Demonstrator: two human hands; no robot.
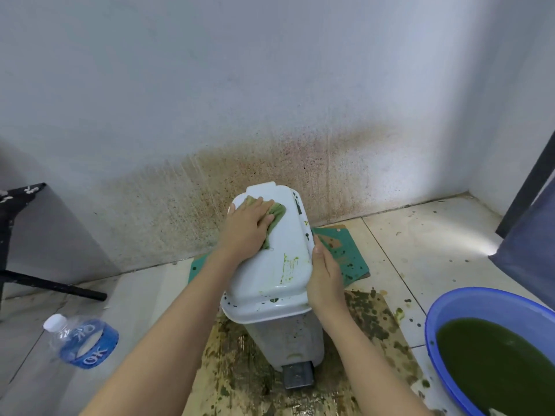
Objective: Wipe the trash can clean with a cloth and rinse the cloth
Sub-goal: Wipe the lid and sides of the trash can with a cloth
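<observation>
Two hands on trash can [285, 334]: left hand [249, 226] flat and open, presses green cloth [277, 213] onto lid [279, 280]; right hand [326, 274] open, empty, rests against lid's right edge

The can [285, 334] is dull, greyish plastic. Its lid [270, 274], between the hands, is smooth white plastic with a gloss, streaked green. Under the left hand [246, 226] lies the cloth [277, 213], a soft, wrinkled, matt green fabric. Below both hands, the pedal [297, 375] looks like dull grey metal. The board [372, 319] under the can is matt, rough and stained; whether it is cardboard or wood I cannot tell. Right of the right hand [326, 274], the basin [432, 313] is glossy blue plastic. Left of the left hand, the bottle [84, 340] is clear plastic with a shiny blue label. The floor [435, 235] tiles have a slight sheen. The wall [270, 85] is matt.
</observation>
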